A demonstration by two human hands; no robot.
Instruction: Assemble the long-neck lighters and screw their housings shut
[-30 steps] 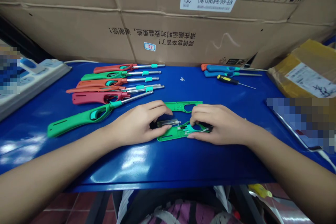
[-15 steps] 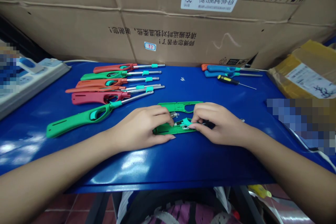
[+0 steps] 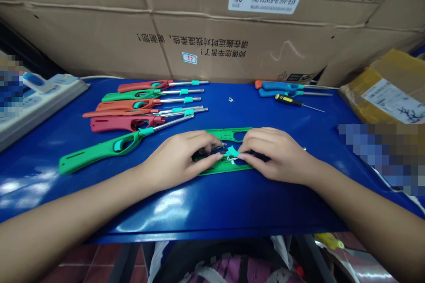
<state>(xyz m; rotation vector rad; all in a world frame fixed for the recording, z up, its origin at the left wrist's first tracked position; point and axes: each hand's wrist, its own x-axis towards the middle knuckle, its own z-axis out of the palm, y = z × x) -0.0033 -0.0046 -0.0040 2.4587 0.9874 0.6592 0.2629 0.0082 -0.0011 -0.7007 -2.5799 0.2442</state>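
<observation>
Turquoise plastic trigger piece (image 3: 233, 152) with thin white wires (image 3: 230, 158) sits between the two hands, over the lower green plastic half-shell (image 3: 229, 167). The right hand (image 3: 275, 154) pinches its near end narrowly between thumb and fingers. The left hand (image 3: 182, 154) is curled, thumb and forefinger apart, its thumb tip close to the trigger piece's other end; whether it grips anything I cannot tell. A small metal-tipped part (image 3: 223, 145) shows by its forefinger.

For good handling, I would keep the right pinch light and level, steady the half-shell with the left, and leave the wires slack, clear of the shell's edge, since they look easy to snag or trap.

Just beyond lies the upper green plastic half-shell (image 3: 226, 134), open side up. To the left on the blue bench (image 3: 232, 208) are a whole green long-nosed lighter (image 3: 99, 152) and a row of red, orange and green lighters (image 3: 133, 105). A black-and-yellow screwdriver (image 3: 288, 100) lies far right, near blue-handled lighters (image 3: 279, 93).
</observation>
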